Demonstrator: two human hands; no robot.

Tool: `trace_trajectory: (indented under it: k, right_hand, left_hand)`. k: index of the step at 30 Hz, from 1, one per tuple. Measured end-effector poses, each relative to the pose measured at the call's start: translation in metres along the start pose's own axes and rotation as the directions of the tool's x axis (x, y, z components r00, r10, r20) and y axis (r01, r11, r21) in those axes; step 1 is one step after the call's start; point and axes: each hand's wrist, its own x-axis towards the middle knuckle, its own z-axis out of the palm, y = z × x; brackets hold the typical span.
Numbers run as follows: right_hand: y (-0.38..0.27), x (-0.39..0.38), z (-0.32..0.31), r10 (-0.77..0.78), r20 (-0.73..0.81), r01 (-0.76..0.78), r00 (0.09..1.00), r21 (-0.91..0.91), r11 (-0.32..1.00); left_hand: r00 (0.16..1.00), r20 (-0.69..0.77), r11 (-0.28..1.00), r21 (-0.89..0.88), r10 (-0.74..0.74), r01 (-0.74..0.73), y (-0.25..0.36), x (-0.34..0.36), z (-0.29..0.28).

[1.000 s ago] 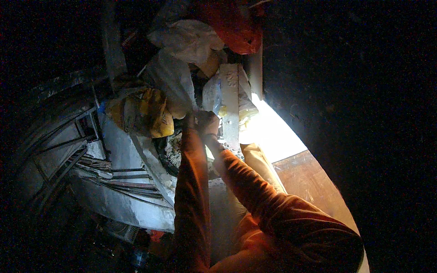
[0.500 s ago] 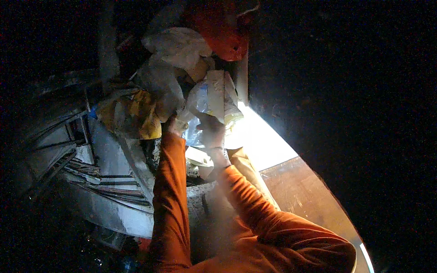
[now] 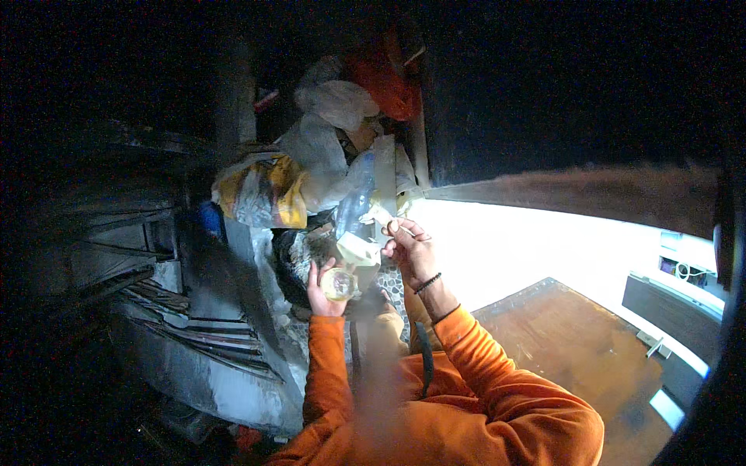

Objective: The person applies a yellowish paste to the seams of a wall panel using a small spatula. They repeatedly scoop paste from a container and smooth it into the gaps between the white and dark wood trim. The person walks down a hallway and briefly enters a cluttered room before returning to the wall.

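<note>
My left hand (image 3: 322,298) is closed around a round, pale yellow, see-through cup-like thing (image 3: 339,284), held low over the gap between the clutter and my body. To the right and a little farther off, my right hand (image 3: 414,253) pinches a small whitish piece (image 3: 381,217) between thumb and fingers; its exact kind is unclear. A dark beaded bracelet circles that wrist. Between the hands shows a white box-like piece (image 3: 357,249). Just beyond them stand a bluish clear plastic bag (image 3: 355,198) and an upright pale board (image 3: 385,167).
Pale sacks (image 3: 315,147), a yellow-and-white bag (image 3: 268,190) and a red bag (image 3: 385,78) are heaped at the far side. Thin rods (image 3: 194,330) lie on the left. A brown wooden panel (image 3: 563,349) fills the right, below a glaring bright opening.
Both hands have come back from the bags toward me and moved apart. The round thing and the whitish piece now show in them. The view has turned, revealing more on the right.
</note>
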Motion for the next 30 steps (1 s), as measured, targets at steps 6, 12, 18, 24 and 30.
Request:
trace_trajectory:
  k: [6, 12, 18, 24, 30]
  right_hand:
    - [0.019, -0.038, 0.036, 0.054, 0.098, -0.062, 0.994, 0.073, 0.995]
    - [0.014, -0.092, 0.052, 0.037, 0.147, -0.036, 0.988, -0.006, 0.999]
    - [-0.028, -0.172, 0.017, -0.236, 0.168, 0.256, 0.957, -0.114, 0.960]
    - [-0.026, -0.243, -0.035, -0.436, 0.151, 0.446, 0.887, -0.041, 0.894]
    - [-0.069, -0.271, -0.097, -0.582, 0.155, 0.589, 0.799, -0.003, 0.808]
  left_hand:
    - [0.974, 0.145, 0.922, 0.322, 0.176, -0.214, -0.012, -0.046, 0.063]
    - [0.939, 0.253, 0.673, 0.655, 0.234, -0.344, -0.014, -0.101, 0.145]
    - [0.911, 0.411, 0.652, 0.681, 0.038, -0.335, -0.071, -0.136, 0.172]
    - [0.853, 0.514, 0.580, 0.723, -0.088, -0.375, -0.121, -0.174, 0.158]
    - [0.787, 0.532, 0.571, 0.767, -0.312, -0.292, -0.191, -0.155, 0.177]
